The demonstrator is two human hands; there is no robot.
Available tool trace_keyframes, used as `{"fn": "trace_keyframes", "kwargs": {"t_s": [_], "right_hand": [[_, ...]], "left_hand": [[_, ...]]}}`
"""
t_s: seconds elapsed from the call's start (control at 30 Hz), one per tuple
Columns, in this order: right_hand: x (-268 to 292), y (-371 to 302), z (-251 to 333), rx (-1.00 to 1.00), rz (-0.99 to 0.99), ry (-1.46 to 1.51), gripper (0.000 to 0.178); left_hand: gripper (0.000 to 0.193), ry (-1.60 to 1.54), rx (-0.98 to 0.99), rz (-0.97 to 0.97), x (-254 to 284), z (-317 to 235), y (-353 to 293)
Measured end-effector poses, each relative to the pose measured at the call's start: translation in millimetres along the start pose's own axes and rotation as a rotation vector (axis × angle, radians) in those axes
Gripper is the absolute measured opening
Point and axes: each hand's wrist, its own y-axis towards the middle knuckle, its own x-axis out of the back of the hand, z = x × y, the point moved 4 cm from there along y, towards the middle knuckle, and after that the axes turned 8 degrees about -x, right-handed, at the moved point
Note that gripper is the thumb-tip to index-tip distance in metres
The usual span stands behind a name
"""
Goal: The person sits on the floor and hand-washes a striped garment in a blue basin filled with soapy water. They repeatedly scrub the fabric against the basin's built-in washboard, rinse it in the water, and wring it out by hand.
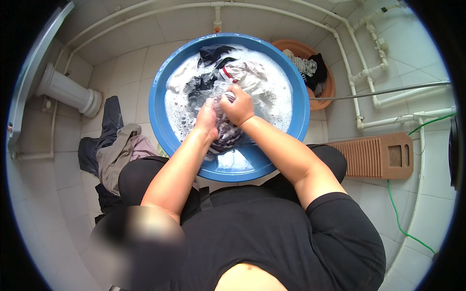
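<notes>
A large blue basin point(157, 106) stands in front of me, full of sudsy water. In it, my right hand point(237, 105) is closed round a bunched piece of striped cloth point(227, 133), dark and white, that hangs down toward the basin's near side. Close beside it, my left hand point(208, 118) grips the same wet cloth, its fingers partly hidden by foam. Beyond my hands, a white garment with a red edge point(247, 72) and a dark garment point(213, 54) lie soaking among the bubbles.
An orange basin point(329, 87) with dark and striped clothes sits behind on the right. A brown washboard point(374, 156) lies at my right. Dark trousers and beige clothes point(116, 150) are heaped on the tiles at left, near a white pedestal point(68, 92). White pipes point(357, 97) and a green hose point(398, 218) run at right.
</notes>
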Motion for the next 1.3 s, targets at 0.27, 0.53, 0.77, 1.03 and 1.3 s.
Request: {"fn": "trace_keyframes", "kwargs": {"t_s": [0.27,0.53,0.77,1.03,1.3], "right_hand": [[1.8,-47.9,59.0,0.338,0.217,0.048,0.018],[57.6,36.9,-55.3,-0.289,0.161,-0.523,0.031],[27.1,0.1,-56.4,0.222,0.581,-0.642,0.05],[4.1,37.9,-100.2,-0.175,0.826,-0.582,0.077],[-24.5,46.6,-149.4,-0.399,0.618,-0.514,0.088]], "left_hand": [[0.034,0.007,-0.071,0.1,27.1,0.4,12.3],[0.043,1.101,-0.838,0.054,-5.3,-42.5,-8.5],[0.069,2.055,-0.352,0.132,11.3,-0.6,-4.5],[0.075,1.963,-0.218,0.063,28.0,-26.1,47.5],[0.092,1.971,-0.044,-0.023,51.1,-35.2,78.9]]}}
